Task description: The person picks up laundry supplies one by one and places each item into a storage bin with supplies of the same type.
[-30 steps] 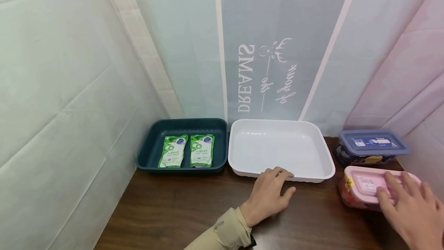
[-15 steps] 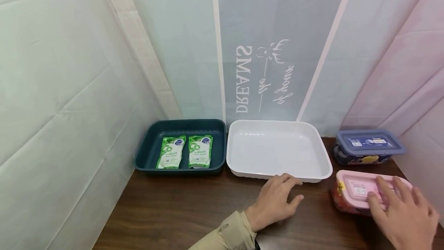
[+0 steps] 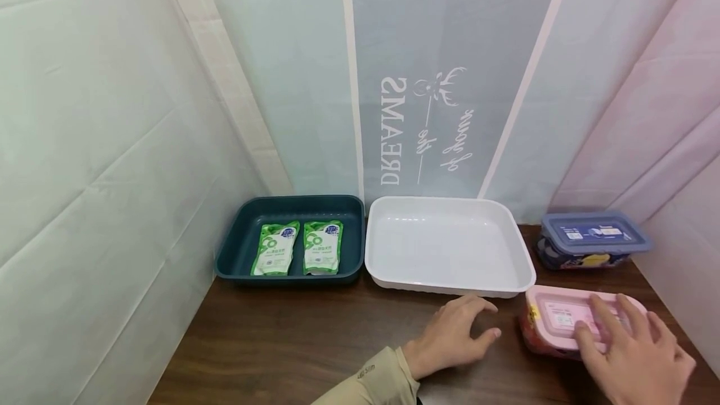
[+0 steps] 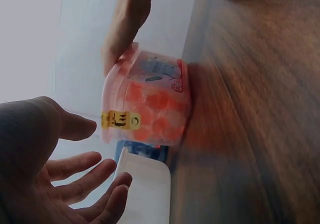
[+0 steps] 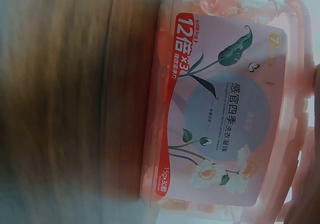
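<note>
My right hand [image 3: 638, 358] lies over the pink lid of a clear tub of laundry capsules [image 3: 554, 330] at the right, its fingers and thumb gripping the lid. Orange-pink capsules show through the tub's side in the left wrist view, with a yellow sticker at the lid's end. The tub's flowered label [image 5: 225, 109] fills much of the right wrist view, where most of the hand is hidden. My left hand [image 3: 452, 336] holds nothing. Its fingers are loosely bent, thumb apart, just in front of the white tray [image 3: 450, 289] and left of the tub.
A dark green tray [image 3: 236, 267] at the back left bears two green-and-white pouches [image 3: 322, 249]. Behind the pink tub, near the right wall, stands a blue-lidded tub [image 3: 596, 236]. Fabric walls [image 3: 112, 205] enclose the brown wooden table [image 3: 270, 342].
The pink-lidded tub of laundry capsules has moved left and slightly nearer with my right hand on it. My left hand has shifted a little right and nearer, away from the white tray's rim.
</note>
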Demonstrator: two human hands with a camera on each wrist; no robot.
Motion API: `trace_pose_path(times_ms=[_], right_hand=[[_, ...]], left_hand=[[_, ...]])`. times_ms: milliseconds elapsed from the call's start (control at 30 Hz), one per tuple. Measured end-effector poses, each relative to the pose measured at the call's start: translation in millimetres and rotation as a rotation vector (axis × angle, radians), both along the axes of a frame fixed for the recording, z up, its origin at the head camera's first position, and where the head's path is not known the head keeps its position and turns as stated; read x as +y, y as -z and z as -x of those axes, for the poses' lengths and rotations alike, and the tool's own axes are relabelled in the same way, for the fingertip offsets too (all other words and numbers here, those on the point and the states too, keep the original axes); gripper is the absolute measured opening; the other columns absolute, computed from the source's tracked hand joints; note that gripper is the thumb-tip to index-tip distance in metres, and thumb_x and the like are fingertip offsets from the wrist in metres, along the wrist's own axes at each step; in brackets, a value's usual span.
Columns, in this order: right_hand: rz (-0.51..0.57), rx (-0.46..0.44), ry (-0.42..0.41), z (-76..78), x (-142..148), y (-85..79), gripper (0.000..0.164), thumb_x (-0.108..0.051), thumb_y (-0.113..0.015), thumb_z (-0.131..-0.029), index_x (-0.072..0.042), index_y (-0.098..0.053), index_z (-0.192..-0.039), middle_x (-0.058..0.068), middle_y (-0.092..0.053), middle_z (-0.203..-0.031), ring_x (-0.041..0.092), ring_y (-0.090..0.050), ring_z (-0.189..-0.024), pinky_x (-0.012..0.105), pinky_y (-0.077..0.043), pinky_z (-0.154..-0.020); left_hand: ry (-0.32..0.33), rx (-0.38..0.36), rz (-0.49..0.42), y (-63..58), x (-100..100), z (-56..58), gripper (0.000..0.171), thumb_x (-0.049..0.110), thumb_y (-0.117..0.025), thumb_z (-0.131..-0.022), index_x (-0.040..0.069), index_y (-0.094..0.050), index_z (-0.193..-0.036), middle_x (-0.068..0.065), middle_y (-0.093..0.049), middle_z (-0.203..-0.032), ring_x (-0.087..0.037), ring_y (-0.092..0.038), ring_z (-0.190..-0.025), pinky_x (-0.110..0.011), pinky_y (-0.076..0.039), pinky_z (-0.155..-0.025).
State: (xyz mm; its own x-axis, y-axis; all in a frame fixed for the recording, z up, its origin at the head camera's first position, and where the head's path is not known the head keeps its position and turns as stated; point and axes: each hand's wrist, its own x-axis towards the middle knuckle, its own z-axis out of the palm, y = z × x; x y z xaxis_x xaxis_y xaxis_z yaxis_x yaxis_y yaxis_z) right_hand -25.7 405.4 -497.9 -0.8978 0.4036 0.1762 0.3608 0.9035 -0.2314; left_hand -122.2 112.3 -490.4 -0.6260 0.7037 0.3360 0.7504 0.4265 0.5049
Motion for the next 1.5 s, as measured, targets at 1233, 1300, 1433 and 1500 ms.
trace_pose_path(times_ms=[1233,1300,1433,1500], right_hand=[[0.183,0.211,-0.127,-6.8,-59,-9.5,0.054,-0.038,-0.072,-0.098,-0.007,-0.066,-0.142,0.027,-0.048,-0.155,0.068,-0.029,-0.129,0.077,-0.022,-0.094],[0.220,0.307,-0.169,-8.3,-54,-7.0,0.051,-0.027,-0.077,-0.094,-0.004,-0.068,-0.139,0.028,-0.055,-0.149,0.063,-0.036,-0.128,0.068,-0.021,-0.110],[0.273,0.353,-0.171,-12.3,-38,-6.3,0.053,-0.019,-0.082,-0.091,-0.001,-0.068,-0.138,0.029,-0.059,-0.143,0.035,-0.051,-0.131,0.032,-0.026,-0.125],[0.316,0.284,-0.116,-13.4,-28,-9.0,0.058,-0.025,-0.083,-0.093,0.001,-0.065,-0.141,0.031,-0.057,-0.143,0.002,-0.055,-0.116,0.010,-0.038,-0.107]], left_hand=[[-0.128,-0.727,-0.251,-17.8,-2,-5.3,0.042,0.017,-0.082,-0.092,0.010,-0.058,-0.126,0.008,-0.059,-0.112,0.006,-0.062,-0.074,-0.012,-0.054,-0.069],[-0.134,-0.748,-0.258,-18.1,-3,-4.4,0.040,0.016,-0.082,-0.091,0.010,-0.060,-0.124,0.011,-0.059,-0.106,0.005,-0.063,-0.073,-0.012,-0.055,-0.068],[-0.139,-0.787,-0.262,-18.4,-5,-3.5,0.036,0.015,-0.083,-0.090,0.011,-0.062,-0.119,0.015,-0.058,-0.099,0.005,-0.064,-0.071,-0.013,-0.055,-0.066],[-0.147,-0.794,-0.258,-18.6,-6,-2.9,0.036,0.015,-0.084,-0.089,0.012,-0.063,-0.117,0.016,-0.058,-0.097,0.006,-0.064,-0.070,-0.013,-0.055,-0.066]])
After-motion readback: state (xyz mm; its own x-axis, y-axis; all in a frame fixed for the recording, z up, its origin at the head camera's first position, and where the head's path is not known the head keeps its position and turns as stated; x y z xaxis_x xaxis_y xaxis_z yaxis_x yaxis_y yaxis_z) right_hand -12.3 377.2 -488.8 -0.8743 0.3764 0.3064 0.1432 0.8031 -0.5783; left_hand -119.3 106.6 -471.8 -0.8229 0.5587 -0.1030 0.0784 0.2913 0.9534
